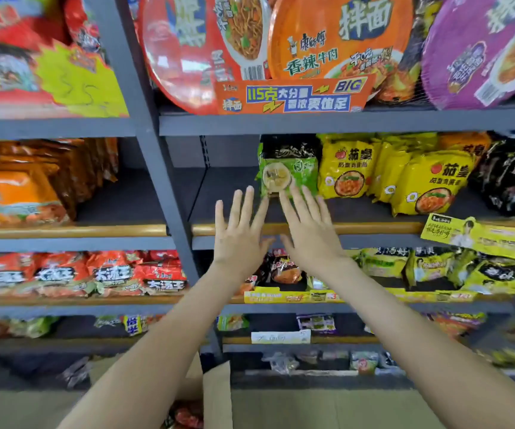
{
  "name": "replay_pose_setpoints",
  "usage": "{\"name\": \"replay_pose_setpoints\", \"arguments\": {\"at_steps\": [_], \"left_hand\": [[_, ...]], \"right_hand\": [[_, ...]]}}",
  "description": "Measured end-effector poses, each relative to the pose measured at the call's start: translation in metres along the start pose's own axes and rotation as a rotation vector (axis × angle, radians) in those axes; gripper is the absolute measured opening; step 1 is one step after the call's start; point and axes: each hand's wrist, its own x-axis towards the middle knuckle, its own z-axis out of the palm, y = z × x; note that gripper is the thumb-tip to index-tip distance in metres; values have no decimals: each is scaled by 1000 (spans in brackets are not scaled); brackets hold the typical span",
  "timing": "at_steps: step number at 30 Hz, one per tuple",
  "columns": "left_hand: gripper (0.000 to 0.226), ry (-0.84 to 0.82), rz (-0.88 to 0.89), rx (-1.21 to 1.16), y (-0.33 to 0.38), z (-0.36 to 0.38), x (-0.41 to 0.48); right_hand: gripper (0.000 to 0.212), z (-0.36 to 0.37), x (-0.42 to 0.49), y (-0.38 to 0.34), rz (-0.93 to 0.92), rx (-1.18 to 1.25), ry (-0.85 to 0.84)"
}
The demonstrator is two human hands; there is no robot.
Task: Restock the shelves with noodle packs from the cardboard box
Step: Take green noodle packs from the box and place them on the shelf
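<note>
Splayed hands (239, 243) by green pack (291, 173)

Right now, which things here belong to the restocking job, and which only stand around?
Job: green noodle pack, shelf with bare space beside it, cardboard box, left hand and right hand, both open.

Just there: yellow noodle packs, noodle bowls above, orange packs, red packs.
</note>
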Motion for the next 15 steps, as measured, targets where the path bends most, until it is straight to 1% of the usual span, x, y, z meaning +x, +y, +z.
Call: {"name": "replay_pose_setpoints", "arguments": {"at_steps": [3, 5, 7, 11, 15], "left_hand": [[70, -37, -8, -102, 0, -8, -64], [65, -88, -4, -175, -6, -12, -109], [61, -216, -29, -222, -15, -12, -156], [59, -389, -150, -217, -52, 3, -249], [60, -507, -257, -237, -97, 27, -328]], "right_hand": [[71, -2, -45, -37, -53, 54, 50], [69, 3, -72, -62, -112, 72, 31], [69, 16, -97, -90, -164, 120, -26], [69, 43, -136, -154, -260, 204, -151], [68, 77, -164, -214, -341, 291, -296]]}}
